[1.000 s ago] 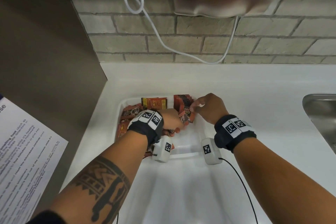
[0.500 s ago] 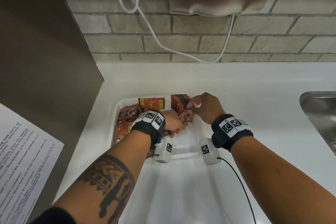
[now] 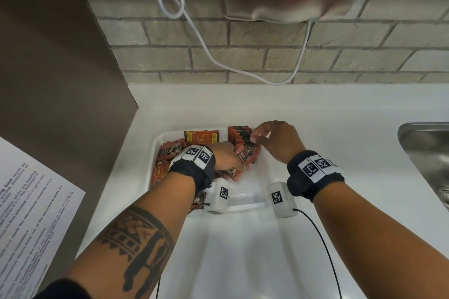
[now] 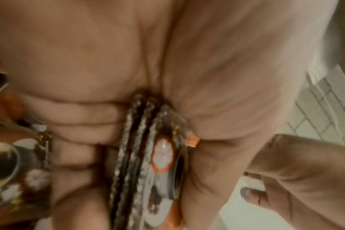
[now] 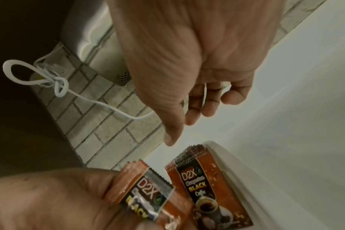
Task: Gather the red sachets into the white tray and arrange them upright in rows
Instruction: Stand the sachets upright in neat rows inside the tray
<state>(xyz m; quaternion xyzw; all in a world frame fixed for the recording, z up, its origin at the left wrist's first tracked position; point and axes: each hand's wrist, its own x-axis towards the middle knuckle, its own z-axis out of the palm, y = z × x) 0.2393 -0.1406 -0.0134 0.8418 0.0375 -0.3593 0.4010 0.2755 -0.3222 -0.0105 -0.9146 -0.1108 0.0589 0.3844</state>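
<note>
1. White tray [image 3: 263, 178]: on the white worktop [image 3: 328, 114], holding the red sachets.
2. Upright row [image 3: 240, 134]: far right corner, sachets on edge, just beyond the right hand [image 3: 279, 141], the nearer hand; its fingers are loosely bent, with no grip visible.
3. Left hand [image 3: 228, 156]: grips a sachet bundle [image 4: 148, 163], long axis pointing far.
4. Loose sachets [image 3: 170, 153]: lying flat, left side.
5. Print: "D2X", "BLACK", "Coffee".

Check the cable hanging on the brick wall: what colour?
White. The cable loops and hangs across the grey brick wall; clearest in the head view.
</note>
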